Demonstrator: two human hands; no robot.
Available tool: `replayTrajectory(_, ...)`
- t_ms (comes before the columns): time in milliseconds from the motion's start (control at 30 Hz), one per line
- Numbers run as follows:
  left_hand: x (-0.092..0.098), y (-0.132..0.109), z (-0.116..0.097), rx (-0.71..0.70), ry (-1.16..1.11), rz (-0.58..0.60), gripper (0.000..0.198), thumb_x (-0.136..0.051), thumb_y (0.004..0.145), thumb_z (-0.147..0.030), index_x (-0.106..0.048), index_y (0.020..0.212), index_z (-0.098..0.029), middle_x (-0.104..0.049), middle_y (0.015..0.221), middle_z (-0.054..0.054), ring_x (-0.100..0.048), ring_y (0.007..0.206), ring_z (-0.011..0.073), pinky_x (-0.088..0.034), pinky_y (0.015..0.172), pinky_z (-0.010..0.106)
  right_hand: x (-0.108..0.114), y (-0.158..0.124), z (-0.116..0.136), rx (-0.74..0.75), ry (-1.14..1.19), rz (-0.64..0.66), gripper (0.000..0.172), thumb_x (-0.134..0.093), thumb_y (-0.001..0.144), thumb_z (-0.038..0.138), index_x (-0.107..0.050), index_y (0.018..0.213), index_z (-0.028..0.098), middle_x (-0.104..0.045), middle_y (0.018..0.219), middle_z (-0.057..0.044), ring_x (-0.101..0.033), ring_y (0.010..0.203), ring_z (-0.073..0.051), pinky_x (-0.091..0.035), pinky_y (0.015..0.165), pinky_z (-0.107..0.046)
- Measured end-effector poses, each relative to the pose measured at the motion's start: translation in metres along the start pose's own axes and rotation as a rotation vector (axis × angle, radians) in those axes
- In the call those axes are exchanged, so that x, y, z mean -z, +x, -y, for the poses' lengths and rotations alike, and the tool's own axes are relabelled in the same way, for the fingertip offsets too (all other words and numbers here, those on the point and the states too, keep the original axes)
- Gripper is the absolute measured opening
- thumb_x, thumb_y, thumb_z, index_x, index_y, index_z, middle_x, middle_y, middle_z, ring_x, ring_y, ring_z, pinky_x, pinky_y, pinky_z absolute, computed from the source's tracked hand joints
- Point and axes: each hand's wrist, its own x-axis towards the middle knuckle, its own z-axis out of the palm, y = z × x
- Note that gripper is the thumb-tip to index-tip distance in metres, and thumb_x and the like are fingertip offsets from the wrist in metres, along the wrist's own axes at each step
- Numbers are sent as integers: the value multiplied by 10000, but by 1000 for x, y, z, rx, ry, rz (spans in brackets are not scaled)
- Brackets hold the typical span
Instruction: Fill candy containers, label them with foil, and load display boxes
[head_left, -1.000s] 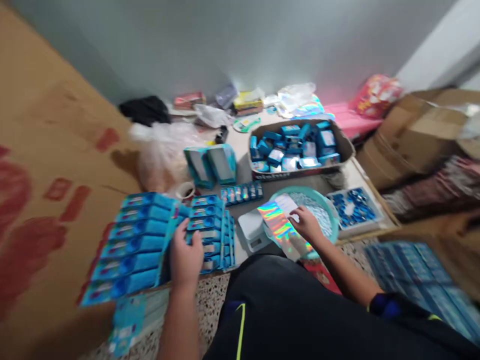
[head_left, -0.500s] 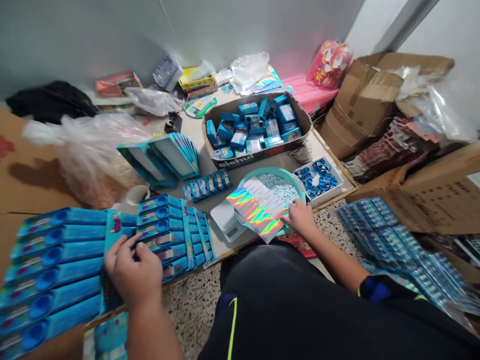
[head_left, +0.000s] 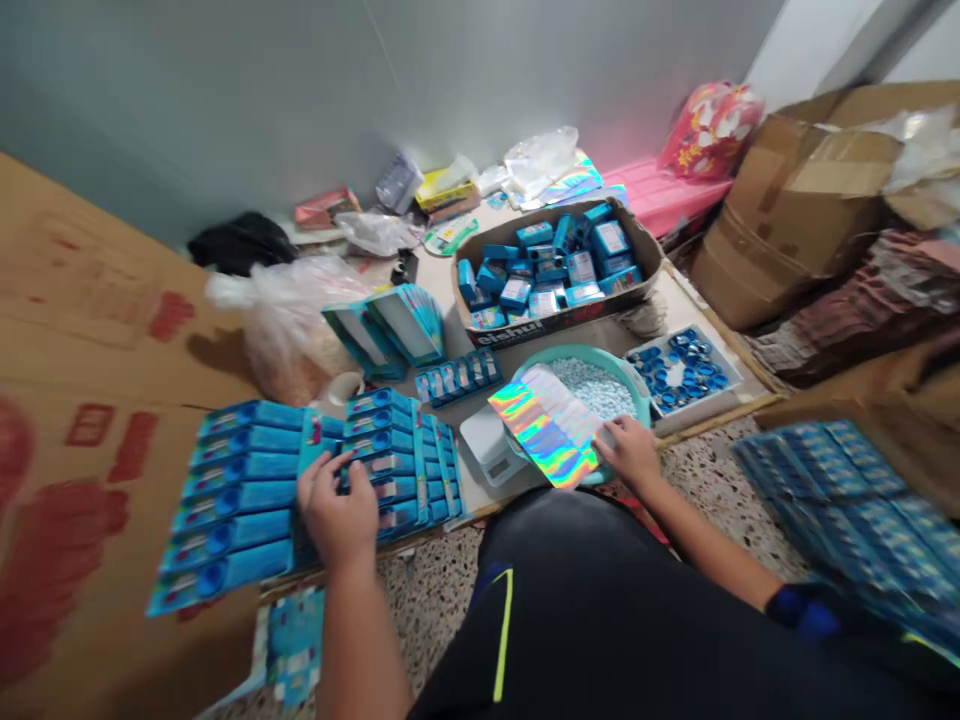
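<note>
Though cropped, "eishui" carton [head_left: 525,333] lettering

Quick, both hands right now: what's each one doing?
Left hand: fingers curled, resting on the flat blue packs; whether it grips one cannot be told.
Right hand: closed on the shiny rainbow sheets.
</note>
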Motion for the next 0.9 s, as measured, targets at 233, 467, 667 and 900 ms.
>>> replayTrajectory(233, 5, -9, -7, -37, 3, 53, 231, -566, 849, -224, -725, 1003, -157, -617, 1252, 152, -599, 1204, 271, -469, 1110, 445, -41, -15, -33, 253, 225, -325, 431, -560, 979, 502, -737, 1028, 111, -653, 944, -139, -610, 825, -255, -482, 731, -360)
replayTrajectory(467, 13, -12, -6, 14, -2, 43, 227, -529, 879, -234, -724, 972, -164, -637, 1227, 155, -615, 1187, 270, -490, 1081, 449, -52, -12, -29, 139, 407, -299, 450, -547, 934, 597, -769, 921, 206, -674, 930, -153, -637, 811, -291, -520, 752, -440)
replayTrajectory(667, 10, 3, 9, -33, -43, -14, 243, -547, 880, -346, -719, 930, -182, -669, 1170, 134, -645, 1120, 286, -536, 1006, 460, -44, -4, -13, 34, 540, -221, 411, -524, 932, 589, -782, 896, 271, -693, 937, -157, -662, 860, -331, -546, 793, -502)
replayTrajectory(900, 4, 8, 10, -46, -60, -17, 271, -554, 886, -379, -712, 945, -167, -669, 1174, 137, -656, 1099, 275, -558, 966, 433, -46, -5, -13, 60, 479, -226, 334, -506, 976, 479, -744, 922, 251, -677, 949, -135, -647, 891, -315, -529, 825, -475)
